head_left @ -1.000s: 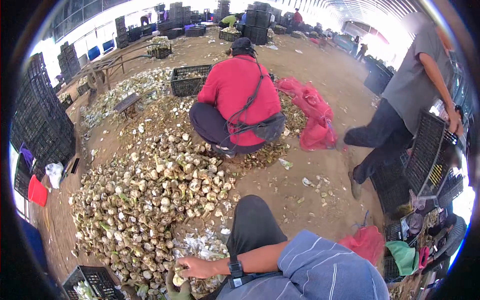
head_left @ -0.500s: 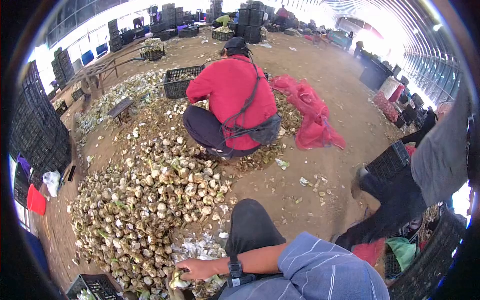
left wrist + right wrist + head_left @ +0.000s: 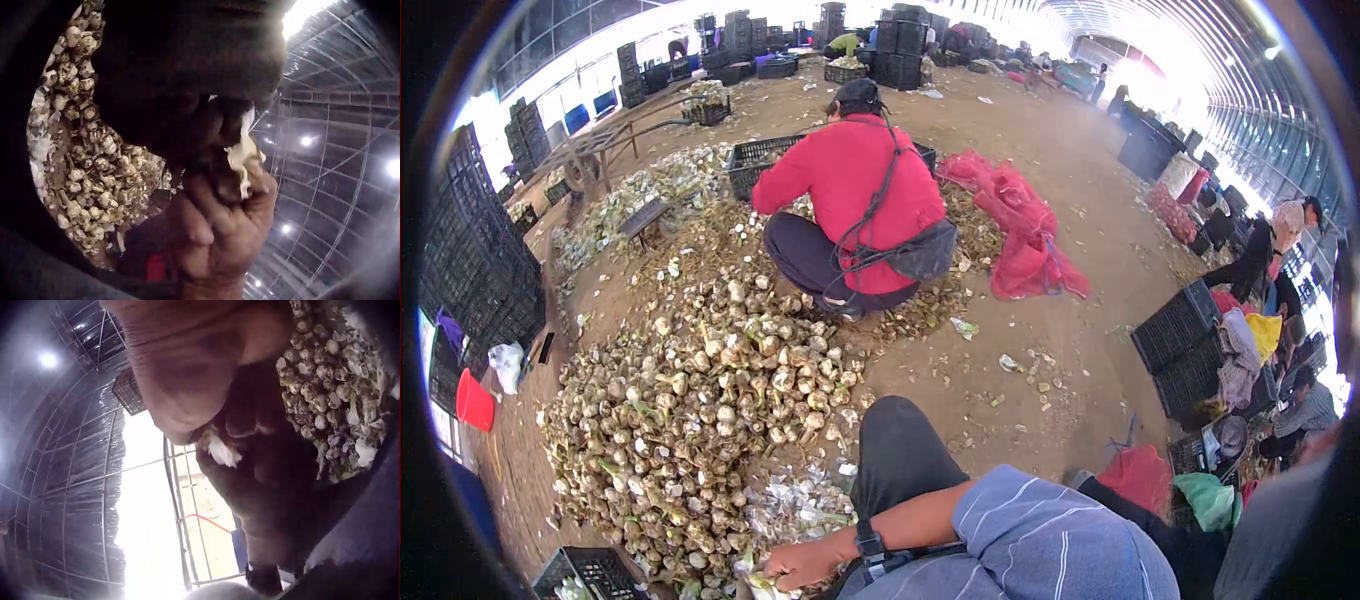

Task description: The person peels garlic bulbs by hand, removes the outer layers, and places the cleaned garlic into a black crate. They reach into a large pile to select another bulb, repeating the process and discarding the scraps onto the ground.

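My right hand [image 3: 802, 564] is low in the head view at the near edge of a heap of garlic bulbs [image 3: 700, 400], its fingers curled. In the left wrist view the right hand [image 3: 219, 231] pinches pale peel on a garlic bulb [image 3: 242, 164]. The left hand [image 3: 187, 119], dark in shadow, grips the same bulb from the other side; in the head view it is mostly hidden. In the right wrist view a white part of the bulb [image 3: 222, 454] shows between the right hand's fingers and the shaded left hand [image 3: 259, 475].
White peelings [image 3: 800, 498] lie beside the heap. A black crate [image 3: 590, 572] stands at lower left. Ahead squats a person in a red top [image 3: 850, 190], with a red mesh bag [image 3: 1030, 235] to their right. A red bucket [image 3: 475, 400] and stacked crates [image 3: 485, 250] stand left.
My right hand has moved slightly down and right. A person carrying a crate has walked past on the right and mostly out of view. The squatting person's arm has shifted left.
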The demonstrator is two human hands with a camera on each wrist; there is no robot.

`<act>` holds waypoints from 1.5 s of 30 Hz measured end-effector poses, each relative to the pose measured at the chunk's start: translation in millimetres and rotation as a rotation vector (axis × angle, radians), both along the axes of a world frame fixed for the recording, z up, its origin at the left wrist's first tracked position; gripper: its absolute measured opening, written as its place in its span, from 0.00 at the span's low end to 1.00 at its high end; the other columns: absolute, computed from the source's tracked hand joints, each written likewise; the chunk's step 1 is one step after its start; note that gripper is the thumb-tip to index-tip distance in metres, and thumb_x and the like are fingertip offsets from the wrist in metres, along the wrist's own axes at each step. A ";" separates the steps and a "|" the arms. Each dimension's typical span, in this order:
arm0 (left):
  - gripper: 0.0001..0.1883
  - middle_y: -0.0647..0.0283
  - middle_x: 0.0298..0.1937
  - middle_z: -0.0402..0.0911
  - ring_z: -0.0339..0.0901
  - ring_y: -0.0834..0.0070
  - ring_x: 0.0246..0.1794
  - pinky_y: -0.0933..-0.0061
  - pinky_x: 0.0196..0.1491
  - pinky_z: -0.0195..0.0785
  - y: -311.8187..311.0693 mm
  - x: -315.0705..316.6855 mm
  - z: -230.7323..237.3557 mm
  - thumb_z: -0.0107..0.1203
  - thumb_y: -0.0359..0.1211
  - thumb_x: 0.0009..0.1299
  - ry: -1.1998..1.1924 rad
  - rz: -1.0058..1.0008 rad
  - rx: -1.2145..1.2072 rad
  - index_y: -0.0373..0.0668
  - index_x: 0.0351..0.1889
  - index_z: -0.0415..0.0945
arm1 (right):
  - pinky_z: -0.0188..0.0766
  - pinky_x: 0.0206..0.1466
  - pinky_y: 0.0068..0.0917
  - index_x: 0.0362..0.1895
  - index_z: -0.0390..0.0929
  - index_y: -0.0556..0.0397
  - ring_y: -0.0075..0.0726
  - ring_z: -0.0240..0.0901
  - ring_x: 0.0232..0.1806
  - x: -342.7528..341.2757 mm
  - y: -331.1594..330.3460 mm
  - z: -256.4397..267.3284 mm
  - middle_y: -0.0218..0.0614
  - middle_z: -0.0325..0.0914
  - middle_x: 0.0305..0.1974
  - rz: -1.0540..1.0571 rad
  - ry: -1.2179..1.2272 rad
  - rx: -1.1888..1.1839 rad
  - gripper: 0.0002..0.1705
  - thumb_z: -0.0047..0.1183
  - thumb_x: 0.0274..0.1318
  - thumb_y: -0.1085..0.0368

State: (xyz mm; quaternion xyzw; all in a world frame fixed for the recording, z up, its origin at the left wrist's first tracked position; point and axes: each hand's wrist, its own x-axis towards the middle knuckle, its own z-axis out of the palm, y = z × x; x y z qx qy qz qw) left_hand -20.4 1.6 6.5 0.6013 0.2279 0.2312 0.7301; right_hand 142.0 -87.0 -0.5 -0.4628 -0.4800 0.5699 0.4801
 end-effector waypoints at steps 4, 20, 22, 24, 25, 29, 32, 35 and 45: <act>0.31 0.51 0.55 0.76 0.77 0.66 0.54 0.62 0.54 0.73 3.3 -18.6 -21.5 0.65 0.46 0.65 -0.050 0.002 0.045 0.37 0.58 0.67 | 0.66 0.37 0.36 0.57 0.66 0.54 0.30 0.68 0.34 -8.7 1.0 -44.8 0.38 0.70 0.41 0.037 0.328 -0.091 0.27 0.53 0.62 0.49; 0.19 0.66 0.45 0.79 0.78 0.77 0.38 0.76 0.37 0.73 9.1 0.3 -5.8 0.56 0.45 0.72 0.102 0.033 -0.281 0.44 0.54 0.73 | 0.64 0.27 0.34 0.54 0.67 0.58 0.30 0.69 0.26 -3.7 -2.4 30.0 0.39 0.73 0.35 -0.379 -0.024 -0.139 0.25 0.59 0.59 0.57; 0.20 0.67 0.45 0.79 0.77 0.77 0.38 0.75 0.37 0.73 11.4 -4.1 -11.0 0.57 0.46 0.71 0.098 0.051 -0.352 0.44 0.54 0.73 | 0.62 0.23 0.32 0.56 0.65 0.58 0.27 0.67 0.21 -7.6 1.5 26.8 0.39 0.73 0.34 -0.378 0.096 -0.223 0.26 0.59 0.60 0.59; 0.22 0.64 0.44 0.78 0.76 0.74 0.37 0.73 0.37 0.72 19.5 -10.4 -23.1 0.62 0.43 0.68 -0.005 0.080 -0.643 0.42 0.55 0.71 | 0.64 0.22 0.36 0.58 0.66 0.58 0.28 0.67 0.20 -13.2 8.1 17.7 0.39 0.73 0.31 -0.341 0.101 -0.322 0.27 0.58 0.60 0.59; 0.22 0.64 0.45 0.78 0.76 0.74 0.38 0.72 0.37 0.72 22.4 -12.0 -22.4 0.61 0.43 0.69 0.007 0.075 -0.681 0.42 0.55 0.71 | 0.65 0.24 0.38 0.57 0.67 0.58 0.30 0.68 0.21 -13.3 8.2 16.9 0.40 0.73 0.31 -0.313 0.013 -0.279 0.26 0.58 0.60 0.59; 0.21 0.64 0.46 0.78 0.76 0.74 0.40 0.72 0.41 0.72 24.4 -13.7 -22.5 0.57 0.45 0.71 0.052 0.074 -0.658 0.43 0.55 0.71 | 0.66 0.33 0.47 0.51 0.73 0.59 0.42 0.71 0.28 -17.0 5.2 10.0 0.45 0.74 0.32 -0.237 -0.270 0.008 0.21 0.58 0.58 0.60; 0.21 0.65 0.47 0.78 0.76 0.74 0.43 0.72 0.43 0.72 23.9 -15.9 -23.3 0.54 0.46 0.72 0.064 0.066 -0.651 0.43 0.55 0.71 | 0.66 0.41 0.48 0.48 0.74 0.59 0.48 0.71 0.34 -13.2 4.4 20.7 0.47 0.75 0.34 -0.110 -0.256 0.212 0.19 0.58 0.56 0.61; 0.21 0.65 0.48 0.78 0.76 0.73 0.45 0.71 0.46 0.72 23.7 -18.0 -23.8 0.50 0.48 0.74 0.071 0.076 -0.646 0.44 0.55 0.72 | 0.66 0.46 0.44 0.49 0.74 0.59 0.48 0.72 0.41 -6.4 7.7 24.4 0.47 0.76 0.40 0.070 -0.196 0.208 0.20 0.60 0.56 0.60; 0.13 0.64 0.41 0.75 0.72 0.76 0.40 0.76 0.41 0.69 6.8 -18.3 0.2 0.54 0.34 0.74 0.099 0.159 -0.263 0.37 0.50 0.71 | 0.67 0.42 0.36 0.55 0.71 0.54 0.33 0.70 0.39 -6.2 -6.3 13.4 0.35 0.76 0.39 -0.120 -0.119 -0.087 0.25 0.57 0.61 0.53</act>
